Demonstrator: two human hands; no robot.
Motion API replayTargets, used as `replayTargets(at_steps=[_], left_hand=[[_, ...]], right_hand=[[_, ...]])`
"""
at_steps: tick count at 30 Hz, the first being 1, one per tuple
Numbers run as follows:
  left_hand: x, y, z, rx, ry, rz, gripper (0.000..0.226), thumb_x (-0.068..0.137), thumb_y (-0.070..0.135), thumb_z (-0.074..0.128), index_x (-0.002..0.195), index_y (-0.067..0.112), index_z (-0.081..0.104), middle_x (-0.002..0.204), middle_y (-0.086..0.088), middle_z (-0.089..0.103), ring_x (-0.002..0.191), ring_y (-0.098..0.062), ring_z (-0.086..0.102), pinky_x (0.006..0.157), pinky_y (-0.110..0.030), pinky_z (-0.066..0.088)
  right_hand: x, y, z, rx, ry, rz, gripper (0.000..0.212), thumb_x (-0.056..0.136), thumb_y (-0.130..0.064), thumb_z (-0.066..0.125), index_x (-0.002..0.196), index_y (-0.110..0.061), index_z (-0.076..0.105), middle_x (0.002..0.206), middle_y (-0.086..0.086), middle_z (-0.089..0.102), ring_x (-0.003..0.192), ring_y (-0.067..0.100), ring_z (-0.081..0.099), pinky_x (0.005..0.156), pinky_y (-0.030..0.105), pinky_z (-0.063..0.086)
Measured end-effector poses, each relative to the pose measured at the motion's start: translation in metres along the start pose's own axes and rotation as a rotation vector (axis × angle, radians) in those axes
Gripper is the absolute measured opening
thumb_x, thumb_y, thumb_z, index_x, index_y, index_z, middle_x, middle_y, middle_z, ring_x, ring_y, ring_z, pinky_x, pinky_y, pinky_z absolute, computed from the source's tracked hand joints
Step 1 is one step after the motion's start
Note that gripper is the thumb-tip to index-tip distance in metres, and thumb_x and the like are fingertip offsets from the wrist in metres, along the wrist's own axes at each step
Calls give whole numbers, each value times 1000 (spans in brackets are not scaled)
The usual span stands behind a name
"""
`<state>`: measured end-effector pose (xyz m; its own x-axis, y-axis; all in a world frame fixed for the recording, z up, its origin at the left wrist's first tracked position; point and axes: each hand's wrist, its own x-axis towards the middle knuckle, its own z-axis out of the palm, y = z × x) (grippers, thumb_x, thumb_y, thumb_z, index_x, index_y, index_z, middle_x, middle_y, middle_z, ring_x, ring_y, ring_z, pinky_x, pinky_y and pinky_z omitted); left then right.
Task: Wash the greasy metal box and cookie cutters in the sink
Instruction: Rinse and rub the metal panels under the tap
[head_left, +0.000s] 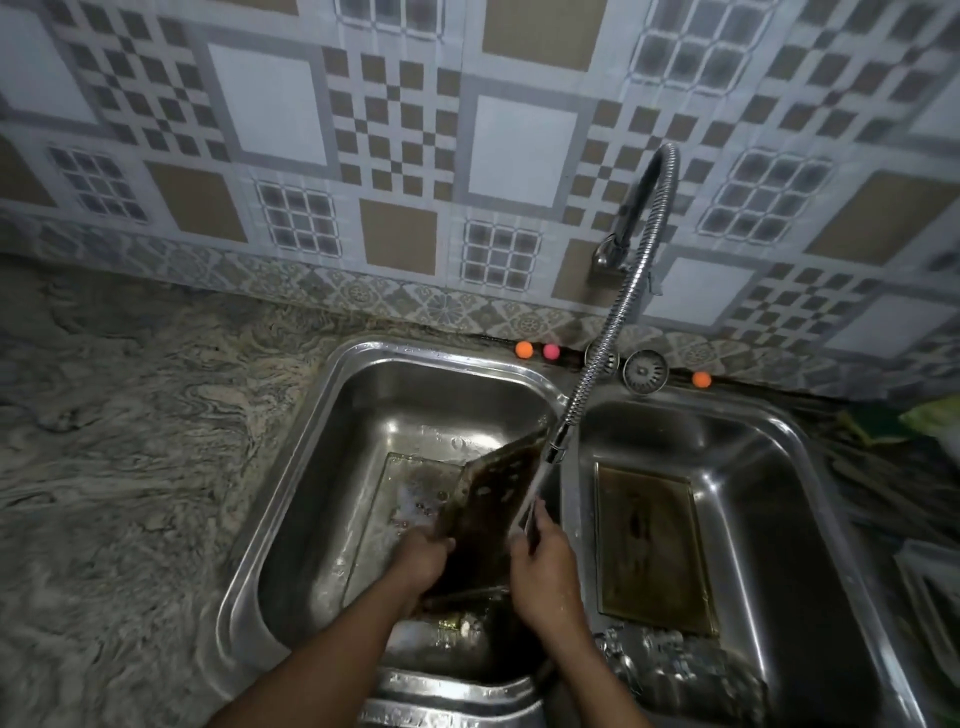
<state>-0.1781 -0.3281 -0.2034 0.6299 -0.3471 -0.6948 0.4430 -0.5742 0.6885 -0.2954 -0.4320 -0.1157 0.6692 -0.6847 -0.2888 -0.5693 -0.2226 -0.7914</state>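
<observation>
Metal box: shallow, rectangular, its inner face coated dark brown with grease and broken by pale bare patches; the rim shows grey metal. Position: held tilted over the left basin of a steel double sink, far end raised toward the divider, near end low toward the person.

Grip: left hand has its fingers curled over the box's near-left edge. Right hand is clamped on the right-hand edge, thumb on top. Both forearms reach in from the sink's front rim.

Water: a thin stream falls from the nozzle of a flexible ribbed hose and lands on the box's right side, just beside the right hand. White splash lies on the basin floor to the left of the box.

Right basin: a second rectangular tray lies flat, holding brownish liquid. Small shiny metal pieces sit at its near end. They are too blurred to tell what they are.

Edges and room: the box's raised end is close to the divider and the nozzle. The left and far parts of the left basin are open. The hose crosses above the divider.

Surroundings: marbled stone counter to the left. A round strainer plug rests on the back ledge, with two orange balls and a pink ball. Behind stands a patterned tiled wall.
</observation>
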Motion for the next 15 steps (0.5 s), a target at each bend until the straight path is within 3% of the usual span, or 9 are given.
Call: replayTargets(at_steps=[3,6,8,10,13,15], left_hand=[[-9,-6,0,25,-42,56,31,93,6,62,122,17,62,122,-2,66,106,-18,62,87,-25,48],[-25,-9,-12,-2,-87,16,38,90,11,69,126,15,60,121,-4,66,101,-15,64,81,-19,50],[-37,-7,-19,-86,-131,-45,44,85,13,75,126,13,60,111,-6,70,98,-19,69,81,-28,57],[-54,0,-23,-153,-145,-52,50,81,8,78,128,12,60,111,-8,69,98,-22,69,78,-32,60],[-67,10,-22,-137,-57,-13,53,81,1,75,129,15,57,115,-5,62,98,-18,61,63,-22,53],[-68,14,-23,-102,48,26,59,77,-2,77,130,14,57,116,-7,63,97,-18,62,69,-24,54]], right_hand=[[3,-2,-18,-18,-69,40,46,103,-22,44,147,-12,38,135,5,56,118,17,56,92,14,37],[11,9,-31,107,-142,154,35,102,-17,46,136,-11,54,118,10,66,93,19,66,81,27,54],[14,15,-38,284,-185,273,25,101,-12,46,120,-4,61,104,18,68,85,29,69,63,38,61],[15,20,-44,394,-214,357,21,101,-8,45,112,0,62,105,24,66,86,32,68,51,34,58],[13,27,-45,395,-257,368,20,100,-3,44,103,0,64,97,21,66,79,28,68,48,31,56],[17,36,-41,330,-261,331,21,98,0,47,100,-1,67,92,19,68,69,20,68,52,29,56]])
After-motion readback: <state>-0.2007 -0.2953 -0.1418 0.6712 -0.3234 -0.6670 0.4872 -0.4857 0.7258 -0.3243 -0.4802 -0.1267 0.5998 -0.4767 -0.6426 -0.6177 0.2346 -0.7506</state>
